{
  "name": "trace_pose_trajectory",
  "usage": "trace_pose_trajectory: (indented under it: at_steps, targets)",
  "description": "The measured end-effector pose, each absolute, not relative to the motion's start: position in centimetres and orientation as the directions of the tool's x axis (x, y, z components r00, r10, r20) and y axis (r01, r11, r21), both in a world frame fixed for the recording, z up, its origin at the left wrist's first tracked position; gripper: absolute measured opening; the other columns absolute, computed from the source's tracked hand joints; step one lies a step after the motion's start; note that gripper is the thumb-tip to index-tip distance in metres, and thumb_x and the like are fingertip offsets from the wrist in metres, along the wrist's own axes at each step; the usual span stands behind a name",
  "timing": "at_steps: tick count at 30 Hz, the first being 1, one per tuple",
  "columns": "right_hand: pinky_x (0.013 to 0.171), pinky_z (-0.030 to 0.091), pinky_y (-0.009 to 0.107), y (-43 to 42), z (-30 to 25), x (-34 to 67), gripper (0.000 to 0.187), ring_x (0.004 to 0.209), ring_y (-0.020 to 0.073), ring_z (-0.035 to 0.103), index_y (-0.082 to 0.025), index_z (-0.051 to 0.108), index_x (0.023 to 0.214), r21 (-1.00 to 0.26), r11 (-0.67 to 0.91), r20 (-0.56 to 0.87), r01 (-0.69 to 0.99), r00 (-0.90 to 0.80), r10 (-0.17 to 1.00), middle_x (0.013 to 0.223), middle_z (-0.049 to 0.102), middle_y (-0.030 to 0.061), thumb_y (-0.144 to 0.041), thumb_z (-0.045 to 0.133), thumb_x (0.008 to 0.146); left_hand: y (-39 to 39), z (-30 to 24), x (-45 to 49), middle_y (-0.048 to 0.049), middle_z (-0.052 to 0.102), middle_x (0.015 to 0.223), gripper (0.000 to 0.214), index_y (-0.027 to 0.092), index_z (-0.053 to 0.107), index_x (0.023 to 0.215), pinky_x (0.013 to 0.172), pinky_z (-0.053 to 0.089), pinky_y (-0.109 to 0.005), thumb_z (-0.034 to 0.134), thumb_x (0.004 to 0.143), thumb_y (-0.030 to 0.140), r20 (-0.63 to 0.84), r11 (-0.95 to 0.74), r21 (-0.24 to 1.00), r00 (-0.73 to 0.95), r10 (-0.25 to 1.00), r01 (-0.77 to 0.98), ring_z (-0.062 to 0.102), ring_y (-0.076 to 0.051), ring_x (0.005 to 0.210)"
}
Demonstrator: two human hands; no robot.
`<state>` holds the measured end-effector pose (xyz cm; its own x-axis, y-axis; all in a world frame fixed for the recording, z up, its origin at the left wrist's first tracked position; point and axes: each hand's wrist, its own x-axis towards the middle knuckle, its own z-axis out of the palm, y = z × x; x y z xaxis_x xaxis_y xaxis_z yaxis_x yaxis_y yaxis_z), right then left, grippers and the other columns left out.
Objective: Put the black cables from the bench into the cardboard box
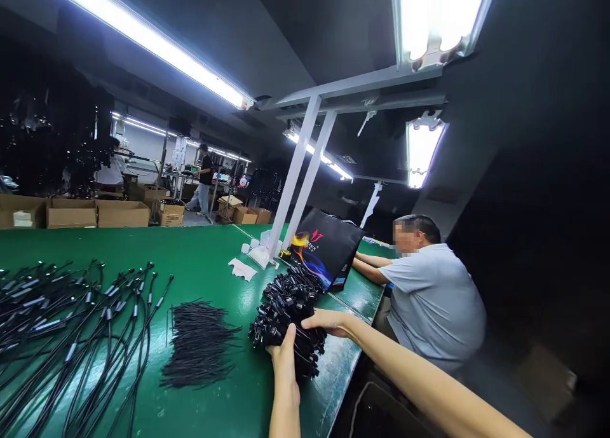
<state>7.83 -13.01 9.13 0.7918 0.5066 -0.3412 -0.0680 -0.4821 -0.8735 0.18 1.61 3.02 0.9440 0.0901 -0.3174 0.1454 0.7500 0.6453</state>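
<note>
black cable bundle [288, 317] held between left hand [284, 362] and outstretched right hand [328, 320]

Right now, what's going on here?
A person's left hand and right hand are holding a cable bundle on a green bench. Thin black wires and long black cables lie to its left. A co-worker sits at the bench past a black bag.
</note>
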Motion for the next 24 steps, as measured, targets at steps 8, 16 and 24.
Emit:
trace_pose_trajectory:
  at_steps: [8,16,24]
  targets:
    - [0.107,0.036,0.045,-13.1,9.3,6.4,0.078,0.119,0.0270,0.054,-0.018,0.057,0.124,-0.882,-0.460,-0.335,-0.101,0.821,0.462,0.123,0.063,0.0086,-0.038,0.086,0.055,2.2,2.8,0.0,-0.0187,0.052,0.138,0.069,0.014,0.035,0.134,0.098,0.049,-0.036,0.065,0.077,0.040,-0.301,0.783,0.587,0.953,-0.027,0.207,0.056,-0.026,0.121]
    - [0.106,0.035,0.051,-13.5,8.4,6.4,0.049,0.110,0.0250,0.060,-0.015,0.060,0.117,-0.896,-0.426,-0.345,-0.125,0.801,0.490,0.118,0.065,0.0097,-0.037,0.075,0.075,1.8,1.9,1.3,-0.0351,0.053,0.127,0.082,-0.002,0.037,0.127,0.101,0.042,-0.049,0.068,0.071,0.049,-0.331,0.511,0.826,0.938,0.101,0.237,0.053,-0.042,0.121]
    - [0.101,0.040,0.052,-13.3,8.7,5.9,0.031,0.114,0.0248,0.056,-0.016,0.060,0.116,-0.923,-0.365,-0.295,-0.119,0.829,0.475,0.124,0.060,0.0080,-0.029,0.064,0.088,1.4,1.6,2.0,-0.0299,0.047,0.139,0.077,0.006,0.035,0.132,0.101,0.044,-0.046,0.067,0.075,0.045,-0.300,0.378,0.897,0.944,0.136,0.231,0.051,-0.034,0.126]
